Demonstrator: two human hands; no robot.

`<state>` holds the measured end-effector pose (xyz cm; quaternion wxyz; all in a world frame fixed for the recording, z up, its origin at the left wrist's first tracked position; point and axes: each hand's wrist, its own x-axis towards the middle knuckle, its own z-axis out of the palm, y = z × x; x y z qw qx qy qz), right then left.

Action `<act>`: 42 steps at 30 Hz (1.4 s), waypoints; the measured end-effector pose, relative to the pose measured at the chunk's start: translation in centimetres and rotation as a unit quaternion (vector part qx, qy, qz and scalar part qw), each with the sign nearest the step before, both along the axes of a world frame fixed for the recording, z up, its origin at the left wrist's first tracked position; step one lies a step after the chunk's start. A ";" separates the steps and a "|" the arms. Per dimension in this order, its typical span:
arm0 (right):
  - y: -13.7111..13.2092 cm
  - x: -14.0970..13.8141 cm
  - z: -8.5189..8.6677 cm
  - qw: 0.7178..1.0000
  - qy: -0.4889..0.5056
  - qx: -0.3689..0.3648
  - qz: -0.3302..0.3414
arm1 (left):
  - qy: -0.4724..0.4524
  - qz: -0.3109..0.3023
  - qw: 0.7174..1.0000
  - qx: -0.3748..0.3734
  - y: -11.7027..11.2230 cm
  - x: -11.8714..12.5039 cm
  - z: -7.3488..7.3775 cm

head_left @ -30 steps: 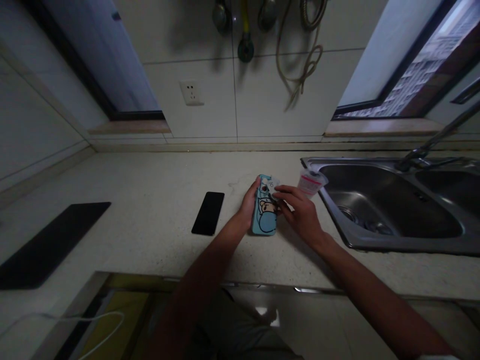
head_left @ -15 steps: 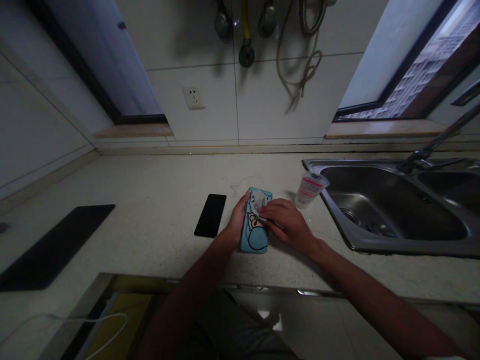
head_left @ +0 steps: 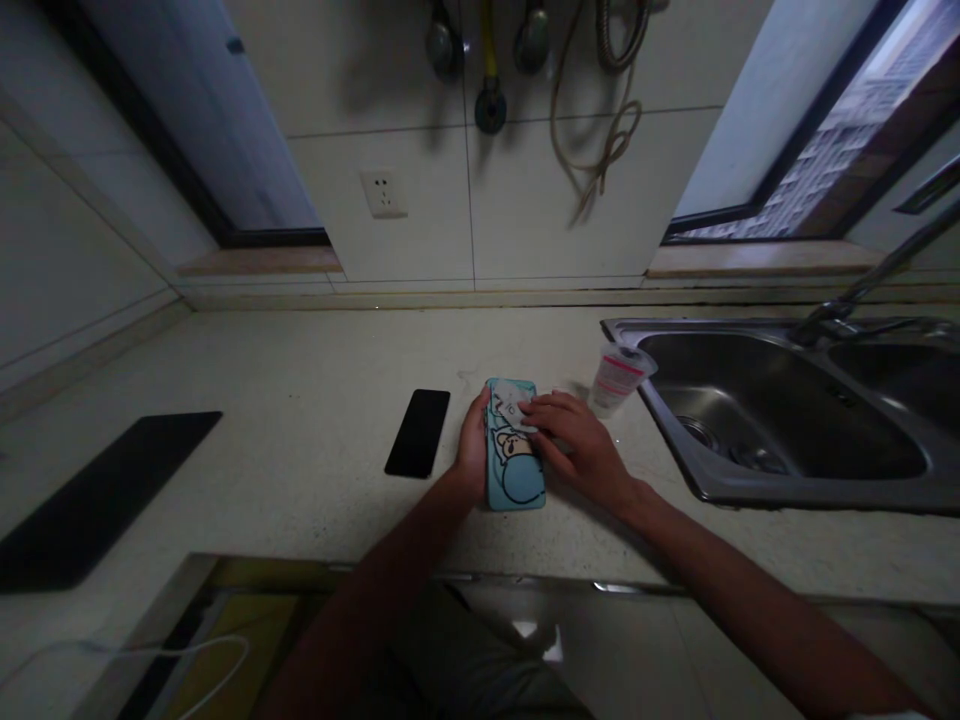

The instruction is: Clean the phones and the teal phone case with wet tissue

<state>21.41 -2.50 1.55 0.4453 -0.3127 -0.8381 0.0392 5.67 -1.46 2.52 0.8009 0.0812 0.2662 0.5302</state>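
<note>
A light blue phone case (head_left: 516, 482) with a cartoon print lies nearly upright in view, low over the counter. Around its left edge curls my left hand (head_left: 471, 450), closed on it. My right hand (head_left: 574, 440) comes in from the right, its fingers bent and pressed against a thin white piece (head_left: 511, 398) on the upper part of the case. Dark marks show on that piece; I cannot tell whether it is a tissue or wrapper. Left of the case, a black phone (head_left: 418, 432) lies flat on the counter.
A clear plastic cup (head_left: 619, 380) with pink print stands beside the steel sink (head_left: 679, 455) on the right. The faucet (head_left: 832, 315) is behind the sink. At the far left lies a dark flat panel (head_left: 97, 500). A wall socket (head_left: 384, 194) and pipe fittings (head_left: 490, 107) are ahead.
The case has turned slightly, its top shifting left and its bottom right. My right fingers have moved a little over the white piece. The black phone and cup stay put.
</note>
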 end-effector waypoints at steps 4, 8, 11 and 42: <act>-0.4 -0.1 0.5 0.998 -0.008 0.008 0.058 | -0.007 -0.014 1.000 0.012 0.1 -0.1 -0.4; -0.8 -0.2 0.9 0.997 -0.003 0.000 0.074 | -0.013 -0.039 0.999 0.025 0.1 -0.2 -0.9; -1.1 -0.1 1.2 0.999 0.041 0.000 0.036 | -0.028 -0.086 0.995 0.045 -0.2 -0.4 -1.4; -0.5 0.3 1.0 0.940 0.273 -0.187 -0.077 | -0.026 -0.085 0.996 -0.002 -0.7 -0.4 -0.9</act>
